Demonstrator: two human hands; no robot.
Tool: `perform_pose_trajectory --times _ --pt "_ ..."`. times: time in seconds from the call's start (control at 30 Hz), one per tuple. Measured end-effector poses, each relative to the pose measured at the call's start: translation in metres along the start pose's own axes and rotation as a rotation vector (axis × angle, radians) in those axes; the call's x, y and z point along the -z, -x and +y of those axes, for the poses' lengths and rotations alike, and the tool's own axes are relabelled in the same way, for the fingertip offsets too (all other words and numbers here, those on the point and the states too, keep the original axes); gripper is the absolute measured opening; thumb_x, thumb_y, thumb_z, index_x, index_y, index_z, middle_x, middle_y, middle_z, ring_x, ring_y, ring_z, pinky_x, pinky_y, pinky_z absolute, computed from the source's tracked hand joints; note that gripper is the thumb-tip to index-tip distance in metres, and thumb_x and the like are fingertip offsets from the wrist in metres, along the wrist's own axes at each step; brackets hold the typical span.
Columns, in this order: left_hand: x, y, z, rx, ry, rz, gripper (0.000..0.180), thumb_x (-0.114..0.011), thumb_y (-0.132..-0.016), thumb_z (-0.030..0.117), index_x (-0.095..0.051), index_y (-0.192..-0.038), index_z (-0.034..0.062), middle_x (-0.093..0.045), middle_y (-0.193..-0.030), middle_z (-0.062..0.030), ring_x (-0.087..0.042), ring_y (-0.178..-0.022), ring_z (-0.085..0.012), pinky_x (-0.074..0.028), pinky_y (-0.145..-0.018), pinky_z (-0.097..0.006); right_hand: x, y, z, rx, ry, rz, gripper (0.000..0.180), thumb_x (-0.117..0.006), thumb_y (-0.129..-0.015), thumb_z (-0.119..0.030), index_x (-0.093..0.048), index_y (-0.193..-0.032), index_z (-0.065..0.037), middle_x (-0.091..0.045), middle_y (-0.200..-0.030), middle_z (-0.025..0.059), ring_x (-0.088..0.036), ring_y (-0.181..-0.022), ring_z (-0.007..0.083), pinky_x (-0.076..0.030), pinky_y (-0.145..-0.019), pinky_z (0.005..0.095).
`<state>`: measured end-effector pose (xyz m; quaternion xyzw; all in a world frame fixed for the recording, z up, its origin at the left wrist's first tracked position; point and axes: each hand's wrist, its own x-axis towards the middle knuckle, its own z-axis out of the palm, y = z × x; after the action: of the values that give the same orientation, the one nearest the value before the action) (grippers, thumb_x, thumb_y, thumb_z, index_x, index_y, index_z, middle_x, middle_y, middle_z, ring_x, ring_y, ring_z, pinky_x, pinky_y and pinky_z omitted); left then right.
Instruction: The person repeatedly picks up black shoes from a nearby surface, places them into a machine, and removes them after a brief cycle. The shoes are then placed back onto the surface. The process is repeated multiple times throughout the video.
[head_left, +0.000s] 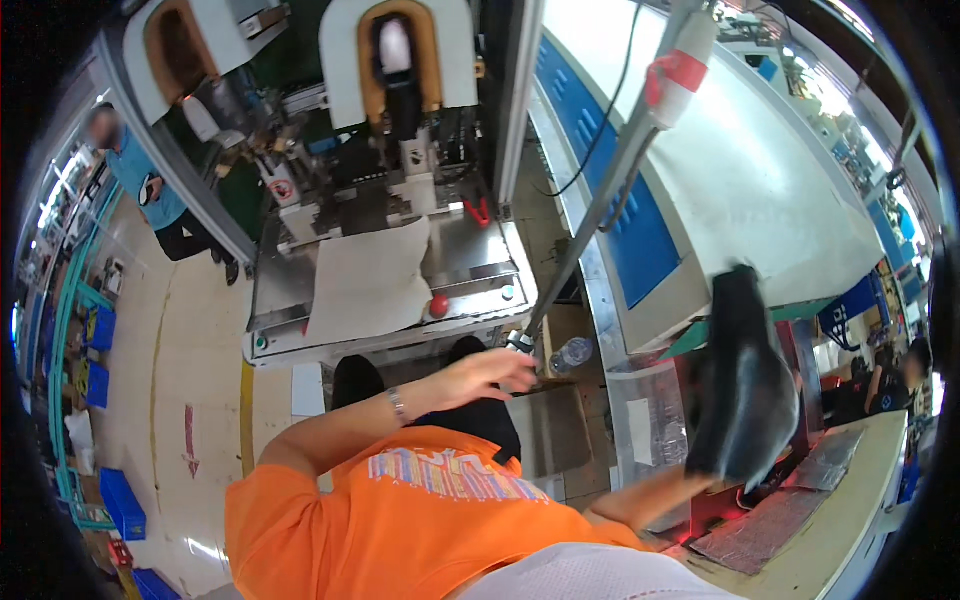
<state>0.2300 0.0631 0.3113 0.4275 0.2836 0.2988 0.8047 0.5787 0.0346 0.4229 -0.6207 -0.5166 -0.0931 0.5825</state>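
Note:
A black leather boot (745, 385) is at the right, its sole end upward and its surface partly smeared by motion. My right hand, at the end of the bare forearm (650, 500), goes up to the boot's lower end and carries it; the fingers are hidden by the leather. Across my lap reaches my left hand (495, 374), a bracelet on its wrist, with fingers stretched out and holding nothing. It is close to a black fitting (520, 342) at the foot of a slanting metal pole (590, 225).
Ahead stands a machine with a metal bed (480, 270), a pale sheet (370, 280) and a red button (438, 306). Beneath the boot is a red-lit opening (720, 505) in a white-topped machine (740, 180). A plastic bottle (570, 356) sits low. Another person (150, 190) stands far left.

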Motion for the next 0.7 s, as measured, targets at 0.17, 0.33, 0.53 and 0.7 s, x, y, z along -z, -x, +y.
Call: perform_pose_trajectory --times 0.17,0.33,0.53,0.7 --pt "-0.040 0.003 0.026 -0.221 0.379 -0.308 0.067 -0.034 -0.088 0.060 -0.027 -0.137 0.0156 -0.031 -0.141 -0.0110 -0.034 -0.128 -0.0267 -0.029 -0.102 -0.049 -0.132 0.050 -0.092 -0.413 -1.297 -0.539 0.048 -0.047 -0.090 -0.031 -0.043 -0.127 0.000 -0.045 -0.127 0.0215 -0.044 -0.117 0.0312 -0.034 -0.101 0.0413" --pt "0.004 0.039 0.042 -0.258 0.565 -0.045 0.081 -0.021 -0.079 0.075 -0.021 -0.140 0.0206 -0.033 -0.138 -0.0087 -0.031 -0.128 -0.0244 -0.024 -0.104 -0.051 -0.167 0.056 -0.164 -1.287 -2.017 -1.791 0.088 -0.045 -0.077 -0.066 -0.036 -0.131 0.002 -0.045 -0.124 0.0283 -0.049 -0.110 0.0368 -0.035 -0.098 0.0461" --pt "0.069 0.101 0.049 -0.688 0.629 0.293 0.053 -0.047 -0.089 0.047 -0.039 -0.130 0.0161 -0.051 -0.125 -0.0065 -0.050 -0.114 -0.0188 -0.040 -0.096 -0.041 -0.228 0.146 -0.173 -0.743 -1.692 -0.980 0.072 -0.045 -0.087 -0.051 -0.036 -0.130 0.005 -0.042 -0.131 0.0232 -0.041 -0.121 0.0343 -0.028 -0.103 0.0458" --pt "0.104 0.169 0.064 -0.837 0.593 0.327 0.049 -0.060 -0.085 0.025 -0.043 -0.127 0.0060 -0.055 -0.120 -0.0053 -0.056 -0.105 -0.0158 -0.046 -0.091 -0.032 -0.284 0.154 -0.194 -0.940 -1.781 -1.854 0.068 -0.048 -0.088 -0.048 -0.035 -0.132 0.003 -0.039 -0.136 0.0164 -0.037 -0.125 0.0309 -0.026 -0.105 0.0480"
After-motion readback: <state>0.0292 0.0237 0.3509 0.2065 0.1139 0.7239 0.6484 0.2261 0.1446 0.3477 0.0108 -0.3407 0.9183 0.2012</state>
